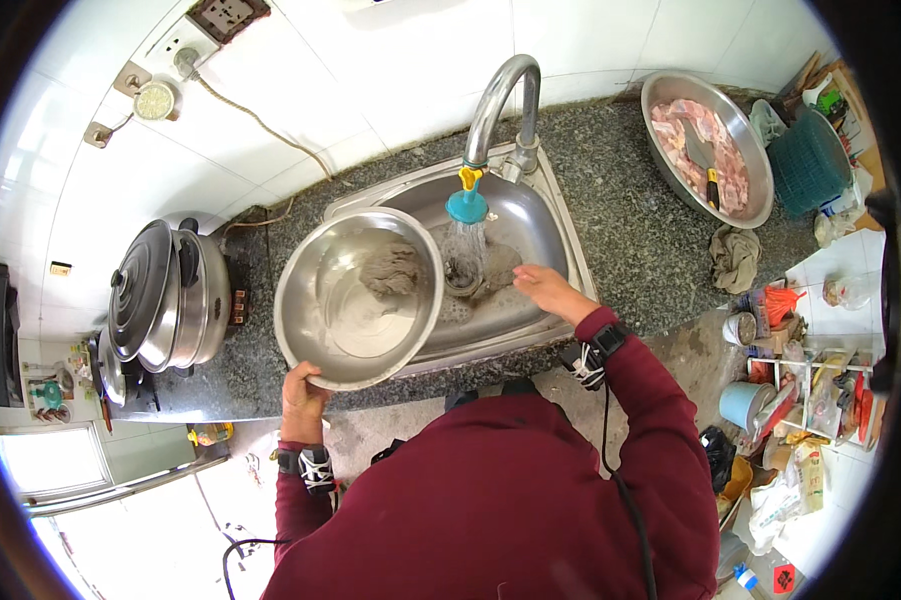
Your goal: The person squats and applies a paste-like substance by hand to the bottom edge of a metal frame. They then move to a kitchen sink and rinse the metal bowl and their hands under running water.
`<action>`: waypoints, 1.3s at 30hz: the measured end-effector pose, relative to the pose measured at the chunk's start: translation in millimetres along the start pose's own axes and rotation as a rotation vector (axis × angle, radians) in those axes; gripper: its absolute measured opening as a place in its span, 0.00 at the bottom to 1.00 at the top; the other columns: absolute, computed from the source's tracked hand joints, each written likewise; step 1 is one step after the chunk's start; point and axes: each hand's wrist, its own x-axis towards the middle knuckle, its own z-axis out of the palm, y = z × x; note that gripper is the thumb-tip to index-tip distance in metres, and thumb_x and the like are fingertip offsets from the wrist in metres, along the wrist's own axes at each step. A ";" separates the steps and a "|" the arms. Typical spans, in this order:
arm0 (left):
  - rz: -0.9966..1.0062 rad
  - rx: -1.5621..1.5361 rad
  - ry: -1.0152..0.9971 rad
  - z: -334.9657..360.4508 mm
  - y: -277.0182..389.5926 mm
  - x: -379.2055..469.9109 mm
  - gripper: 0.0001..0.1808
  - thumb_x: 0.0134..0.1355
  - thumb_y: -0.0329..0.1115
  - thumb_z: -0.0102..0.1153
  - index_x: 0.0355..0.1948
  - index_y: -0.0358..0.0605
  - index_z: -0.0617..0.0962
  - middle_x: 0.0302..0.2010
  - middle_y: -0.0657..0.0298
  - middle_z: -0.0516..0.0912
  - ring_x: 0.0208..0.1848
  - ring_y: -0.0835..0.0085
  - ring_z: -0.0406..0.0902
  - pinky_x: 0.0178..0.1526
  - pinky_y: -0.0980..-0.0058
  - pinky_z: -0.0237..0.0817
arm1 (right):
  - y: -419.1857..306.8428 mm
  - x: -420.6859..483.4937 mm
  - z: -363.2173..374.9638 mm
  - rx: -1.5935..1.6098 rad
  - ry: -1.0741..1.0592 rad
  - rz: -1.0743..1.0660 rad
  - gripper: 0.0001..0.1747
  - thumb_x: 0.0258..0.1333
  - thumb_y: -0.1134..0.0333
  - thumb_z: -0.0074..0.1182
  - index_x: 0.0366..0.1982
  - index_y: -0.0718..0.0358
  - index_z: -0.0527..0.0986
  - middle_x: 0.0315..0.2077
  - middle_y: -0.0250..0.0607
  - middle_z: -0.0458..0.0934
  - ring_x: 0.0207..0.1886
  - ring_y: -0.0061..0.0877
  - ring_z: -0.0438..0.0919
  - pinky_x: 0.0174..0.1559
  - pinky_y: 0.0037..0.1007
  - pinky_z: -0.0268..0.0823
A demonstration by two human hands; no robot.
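My left hand grips the near-left rim of a round stainless steel basin, thumb over the edge. A wet grey-brown cloth lies in the basin. The basin is tilted and overlaps the left part of a steel sink. My right hand is stretched over the sink's right side, palm flat, with nothing visible in it. Water runs from a curved metal faucet through a teal spray nozzle into the sink. Murky, foamy water shows around the drain.
A steel bowl of raw meat, with a black-and-yellow handled tool, stands at the counter's right. A crumpled rag and teal basket are beside it. A lidded steamer pot stands at left. Granite counter surrounds the sink.
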 end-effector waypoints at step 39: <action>0.055 0.098 0.191 -74.2 24.1 -28.0 0.07 0.44 0.31 0.55 0.26 0.41 0.77 0.24 0.62 0.79 0.24 0.68 0.74 0.26 0.74 0.64 | 7.1 148.1 191.3 -0.841 -0.022 0.277 0.19 0.59 0.63 0.45 0.43 0.65 0.80 0.47 0.50 0.76 0.52 0.46 0.73 0.51 0.45 0.68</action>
